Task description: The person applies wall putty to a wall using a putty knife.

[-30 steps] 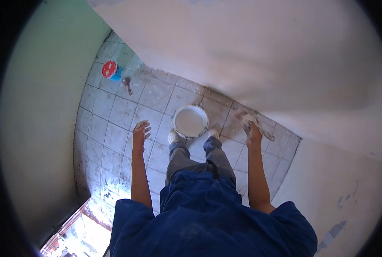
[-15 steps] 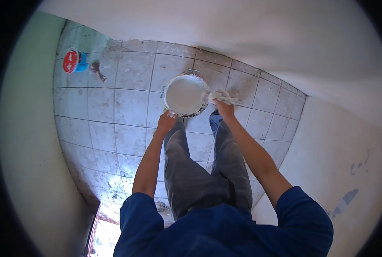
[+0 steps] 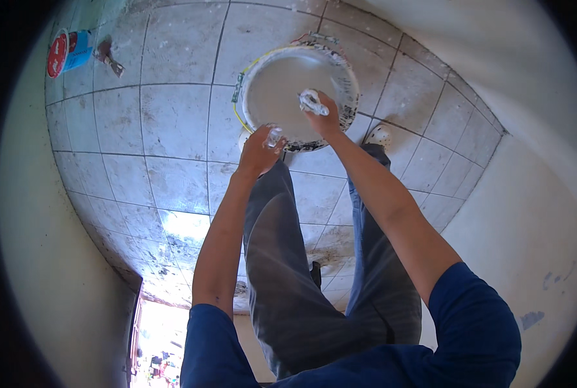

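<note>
A round bucket with a paint-streaked rim stands on the floor in front of my feet. It holds off-white liquid paint. My left hand, its fingers smeared white, is closed on the bucket's near-left rim. My right hand is over the right part of the paint, closed around a white, paint-coated bundle. That bundle looks like a bunched rag, but its exact kind is not clear. Along the bucket's left side runs a yellow wire handle with a green grip.
At the far left a red-and-blue tub lies tipped on its side. Beside it is a dark, stained brush-like tool. Dirty grey tiles cover the floor. Pale walls rise left and right, and a bright doorway opens behind me at lower left.
My right hand has gone from outside the bucket's right rim to over the paint, bundle in hand. My left hand stays at the rim. The bucket looks larger and higher in view.
</note>
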Motion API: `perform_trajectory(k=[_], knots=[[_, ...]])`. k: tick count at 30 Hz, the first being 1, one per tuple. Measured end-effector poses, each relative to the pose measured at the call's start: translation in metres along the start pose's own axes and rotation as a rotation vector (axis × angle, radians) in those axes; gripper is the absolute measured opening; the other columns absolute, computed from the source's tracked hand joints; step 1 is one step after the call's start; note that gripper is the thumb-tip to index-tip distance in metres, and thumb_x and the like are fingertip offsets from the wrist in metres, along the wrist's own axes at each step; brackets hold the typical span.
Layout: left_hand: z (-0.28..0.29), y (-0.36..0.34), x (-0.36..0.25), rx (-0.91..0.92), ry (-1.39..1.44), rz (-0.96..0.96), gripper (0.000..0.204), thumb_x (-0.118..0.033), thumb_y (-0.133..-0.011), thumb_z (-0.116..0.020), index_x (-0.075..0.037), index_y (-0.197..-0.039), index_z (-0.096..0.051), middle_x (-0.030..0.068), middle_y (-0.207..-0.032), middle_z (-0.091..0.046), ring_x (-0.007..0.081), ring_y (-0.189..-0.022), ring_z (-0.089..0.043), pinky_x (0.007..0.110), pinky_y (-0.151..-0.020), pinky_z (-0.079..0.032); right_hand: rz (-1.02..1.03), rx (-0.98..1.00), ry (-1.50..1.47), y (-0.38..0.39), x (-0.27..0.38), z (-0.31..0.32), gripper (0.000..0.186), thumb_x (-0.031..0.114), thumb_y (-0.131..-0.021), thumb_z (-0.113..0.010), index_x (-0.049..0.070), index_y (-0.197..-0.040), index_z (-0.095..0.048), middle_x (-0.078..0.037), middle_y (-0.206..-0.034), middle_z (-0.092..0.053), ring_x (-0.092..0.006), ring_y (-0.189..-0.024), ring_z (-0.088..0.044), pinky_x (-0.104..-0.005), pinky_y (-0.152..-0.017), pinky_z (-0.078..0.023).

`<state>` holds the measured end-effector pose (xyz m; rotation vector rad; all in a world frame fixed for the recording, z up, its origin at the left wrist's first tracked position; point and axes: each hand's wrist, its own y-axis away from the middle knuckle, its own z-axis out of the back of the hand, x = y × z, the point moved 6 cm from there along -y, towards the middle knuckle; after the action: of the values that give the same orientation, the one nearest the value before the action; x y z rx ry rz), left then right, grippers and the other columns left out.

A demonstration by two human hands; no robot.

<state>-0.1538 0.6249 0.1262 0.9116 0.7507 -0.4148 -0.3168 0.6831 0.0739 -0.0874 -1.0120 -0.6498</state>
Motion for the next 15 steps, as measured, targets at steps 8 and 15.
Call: perform_trajectory(k=[8, 15], knots=[[-0.010, -0.003, -0.011, 0.085, 0.080, 0.021, 0.032, -0.019, -0.074, -0.056, -0.001, -0.100, -0.049, 0.0153, -0.096, -0.053, 0.0264, -0.090, -0.051, 0.032, -0.077, -0.039, -0.104, -0.069, 0.074, -0.001, -0.051, -0.018, 0.027, 0.008, -0.059, -0.061, 0.007, -0.086, -0.055, -0.011, -0.081, -0.057, -0.0276, -0.077, -0.055, -0.0341, -0.068, -0.044], [0.015, 0.020, -0.015, -0.079, -0.085, -0.070, 0.036, -0.020, -0.073, -0.056, 0.004, -0.100, -0.049, 0.0210, -0.097, -0.053, 0.0325, -0.091, -0.051, 0.034, -0.079, -0.039, -0.396, -0.247, -0.224, 0.032, -0.042, 0.020, 0.035, 0.017, -0.069, -0.059, 0.004, -0.100, -0.052, -0.007, -0.101, -0.053, -0.0206, -0.096, -0.048, -0.0304, -0.085, -0.036]])
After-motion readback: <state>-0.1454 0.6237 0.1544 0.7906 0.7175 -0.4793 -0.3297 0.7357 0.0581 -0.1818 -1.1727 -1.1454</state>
